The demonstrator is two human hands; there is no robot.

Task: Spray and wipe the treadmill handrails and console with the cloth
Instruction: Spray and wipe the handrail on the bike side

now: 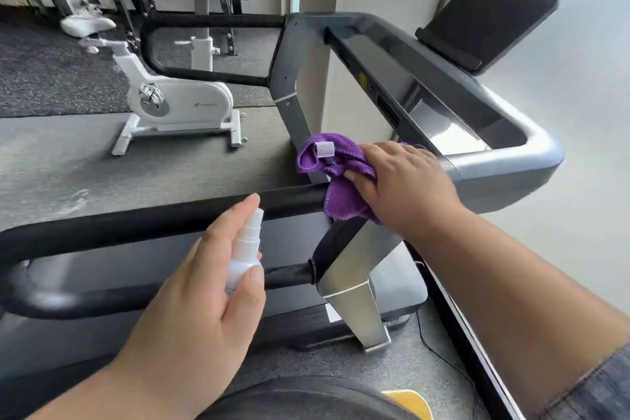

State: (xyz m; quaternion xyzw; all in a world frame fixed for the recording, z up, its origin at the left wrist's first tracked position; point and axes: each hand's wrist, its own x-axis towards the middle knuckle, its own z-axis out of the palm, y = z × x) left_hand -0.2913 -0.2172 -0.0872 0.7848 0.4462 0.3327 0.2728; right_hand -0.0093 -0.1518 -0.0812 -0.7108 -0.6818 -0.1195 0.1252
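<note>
Pressing down on a bunched purple microfibre cloth (327, 160), the right hand (405, 187) lies over it with its fingers curved across the top and its thumb tucked into the nubby folds, gripping it. The cloth sits where the near handrail (136, 218), a round matte-black padded bar, meets the grey frame of the console (504, 167). A small pale fabric tag shows on the cloth's upper fold.

The left hand (204, 286) holds a small spray bottle (243, 259) of white translucent plastic just beside that handrail, with the fingers and thumb wrapped round its rounded body. The forefinger is stretched up over the ribbed nozzle cap.

Below the cloth, a brushed silver upright (354, 290) slants down to the floor. The console has a smooth, glossy tray and a flat black screen (487, 20) tilted above it. Beyond the far handrail (211, 20) stands a white exercise bike (180, 102) on speckled rubber flooring (51, 78).
</note>
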